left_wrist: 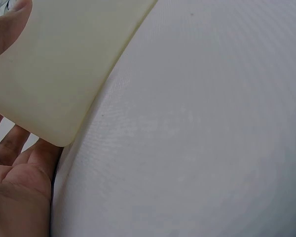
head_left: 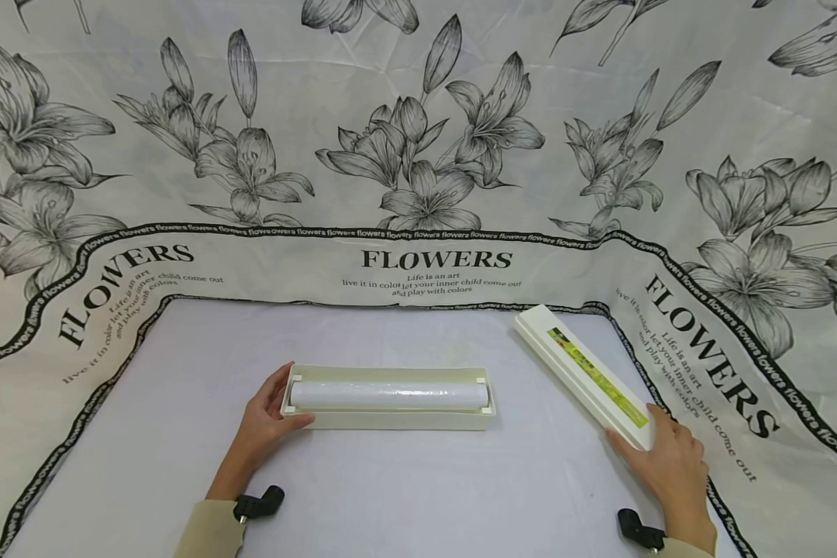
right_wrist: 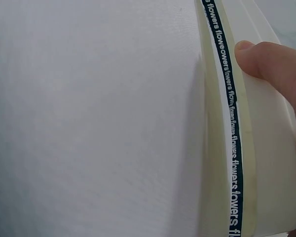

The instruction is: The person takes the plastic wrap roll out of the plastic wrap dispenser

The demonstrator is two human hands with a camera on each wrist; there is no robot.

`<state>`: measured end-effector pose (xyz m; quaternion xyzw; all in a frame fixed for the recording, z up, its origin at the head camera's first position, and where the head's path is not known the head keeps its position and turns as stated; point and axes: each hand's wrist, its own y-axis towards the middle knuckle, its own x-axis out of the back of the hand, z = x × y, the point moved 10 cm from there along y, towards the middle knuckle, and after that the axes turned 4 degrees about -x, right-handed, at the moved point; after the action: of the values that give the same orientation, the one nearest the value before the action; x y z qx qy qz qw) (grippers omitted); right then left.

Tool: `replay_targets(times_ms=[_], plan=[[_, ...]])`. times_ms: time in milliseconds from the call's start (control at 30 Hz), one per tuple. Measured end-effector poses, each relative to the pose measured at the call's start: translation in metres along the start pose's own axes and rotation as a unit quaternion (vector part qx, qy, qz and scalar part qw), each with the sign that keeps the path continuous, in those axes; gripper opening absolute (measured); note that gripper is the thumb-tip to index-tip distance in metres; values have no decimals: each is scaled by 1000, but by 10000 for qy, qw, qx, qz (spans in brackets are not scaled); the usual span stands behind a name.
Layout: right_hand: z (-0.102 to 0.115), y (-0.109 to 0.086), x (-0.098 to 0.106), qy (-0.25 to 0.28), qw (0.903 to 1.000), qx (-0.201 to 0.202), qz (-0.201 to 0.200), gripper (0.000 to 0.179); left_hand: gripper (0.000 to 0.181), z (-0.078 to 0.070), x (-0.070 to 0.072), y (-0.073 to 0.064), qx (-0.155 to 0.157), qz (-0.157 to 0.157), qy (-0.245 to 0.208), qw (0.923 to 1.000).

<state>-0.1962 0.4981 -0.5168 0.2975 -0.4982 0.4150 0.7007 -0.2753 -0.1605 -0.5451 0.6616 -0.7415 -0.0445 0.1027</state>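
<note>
A long cream cling film dispenser box (head_left: 418, 421) stands uncovered near the table's middle, a shiny roll of cling film (head_left: 390, 395) lying inside it. My left hand (head_left: 268, 415) grips the box's left end, thumb on the front wall and fingers around the far side. In the left wrist view, the box's smooth wall (left_wrist: 54, 74) sits between thumb and fingers. To the right, my right hand (head_left: 673, 461) holds the near end of the white lid (head_left: 579, 376), which slants away to the upper left and bears a yellow-green label. The right thumb (right_wrist: 266, 61) presses on the lid's side.
A white cloth (head_left: 390, 496) covers the work surface. Behind and at the sides runs a floral sheet (head_left: 432, 267) with a black lettered border, which passes close to the lid on the right. Black wrist mounts (head_left: 260, 504) show at both cuffs.
</note>
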Motion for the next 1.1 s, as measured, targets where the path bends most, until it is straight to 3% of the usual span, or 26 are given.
replay_targets(times_ms=[300,633,1100], plan=[[-3,3,-1,28,10000,30,-53,110,101,3,1,0,89,-14,53,9999],[-9,9,-1,-5,9997,-209,100,112,102,3,0,-1,141,-28,-40,9999],[-9,13,-4,92,9994,-294,187,115,101,3,0,0,71,-56,2,10000]])
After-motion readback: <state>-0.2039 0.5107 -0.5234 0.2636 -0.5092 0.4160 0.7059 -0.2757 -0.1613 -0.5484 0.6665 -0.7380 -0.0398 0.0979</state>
